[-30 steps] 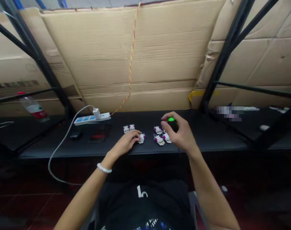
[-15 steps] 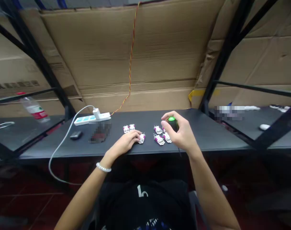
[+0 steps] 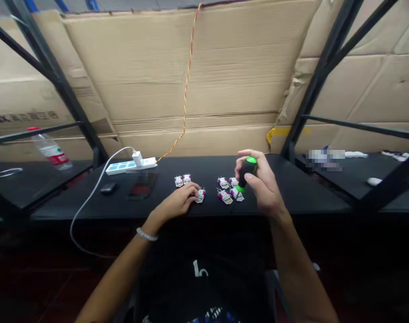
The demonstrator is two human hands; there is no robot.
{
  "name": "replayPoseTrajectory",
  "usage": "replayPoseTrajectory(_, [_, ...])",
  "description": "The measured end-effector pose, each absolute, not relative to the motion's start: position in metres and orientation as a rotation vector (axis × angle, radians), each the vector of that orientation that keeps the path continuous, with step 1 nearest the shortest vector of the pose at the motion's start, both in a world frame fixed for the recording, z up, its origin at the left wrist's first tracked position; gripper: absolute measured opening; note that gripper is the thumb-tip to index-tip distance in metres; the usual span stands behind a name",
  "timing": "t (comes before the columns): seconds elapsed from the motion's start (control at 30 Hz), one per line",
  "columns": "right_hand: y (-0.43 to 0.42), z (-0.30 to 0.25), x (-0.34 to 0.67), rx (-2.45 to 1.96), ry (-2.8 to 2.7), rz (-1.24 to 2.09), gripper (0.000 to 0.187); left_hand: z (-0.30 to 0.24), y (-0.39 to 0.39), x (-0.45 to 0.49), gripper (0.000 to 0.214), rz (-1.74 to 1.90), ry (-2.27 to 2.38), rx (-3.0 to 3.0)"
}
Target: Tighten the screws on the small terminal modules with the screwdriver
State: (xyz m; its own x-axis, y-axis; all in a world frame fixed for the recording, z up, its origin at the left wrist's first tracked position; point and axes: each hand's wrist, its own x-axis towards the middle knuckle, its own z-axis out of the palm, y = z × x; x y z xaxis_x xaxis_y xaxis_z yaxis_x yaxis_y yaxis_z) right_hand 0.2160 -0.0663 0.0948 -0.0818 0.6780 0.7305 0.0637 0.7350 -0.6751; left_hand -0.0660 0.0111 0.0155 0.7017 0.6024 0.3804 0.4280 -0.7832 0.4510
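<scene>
My left hand (image 3: 181, 198) rests on the black table, its fingers closed on the edge of a small white and purple part (image 3: 200, 195). Raised over the table, my right hand (image 3: 263, 181) grips a black and green screwdriver (image 3: 247, 174), its shaft slanting down to the left. Several more of the white and purple parts (image 3: 225, 196) lie in a cluster below and left of the screwdriver. Two others (image 3: 182, 180) sit side by side just beyond my left hand. Whether the screwdriver's tip touches anything I cannot tell.
A white power strip (image 3: 132, 165) with a plugged-in charger and cable stands at the back left. Near it lie a small black object (image 3: 108, 188) and a blurred-out item. A plastic bottle (image 3: 53, 150) is farther left. Black metal posts (image 3: 305, 103) frame both sides; cardboard (image 3: 231, 67) stands behind.
My right hand has shifted slightly right and turned, so the screwdriver now shows its handle and shaft pointing down. My left hand stays at the same part. The picture is brighter.
</scene>
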Motion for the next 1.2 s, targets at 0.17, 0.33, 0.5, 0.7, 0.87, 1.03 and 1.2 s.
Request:
replayPoseTrajectory(0.17, [-0.058,0.089,0.202,-0.610,-1.533,0.520,0.050,0.014,0.015,-0.070,0.017,0.726,0.751,2.565])
replayPoseTrajectory(0.33, [-0.043,0.074,0.184,-0.601,-1.479,0.447,0.053,0.015,0.009,-0.066,0.013,0.747,0.750,2.559])
replayPoseTrajectory(0.5, [-0.035,0.066,0.178,-0.602,-1.489,0.393,0.055,0.018,-0.001,-0.054,0.007,0.792,0.804,2.561])
replayPoseTrajectory(0.7, [-0.035,0.065,0.180,-0.635,-1.494,0.412,0.057,0.017,-0.007,-0.045,0.010,0.845,0.835,2.577])
replayPoseTrajectory(0.87, [-0.035,0.064,0.180,-0.656,-1.518,0.422,0.059,0.015,-0.008,-0.041,0.011,0.849,0.886,2.607])
replayPoseTrajectory(1.03, [-0.034,0.063,0.179,-0.648,-1.531,0.412,0.057,0.016,-0.010,-0.038,0.013,0.834,0.916,2.626])
replayPoseTrajectory(1.2, [-0.034,0.063,0.179,-0.653,-1.551,0.394,0.058,0.016,-0.011,-0.037,0.011,0.832,0.919,2.639])
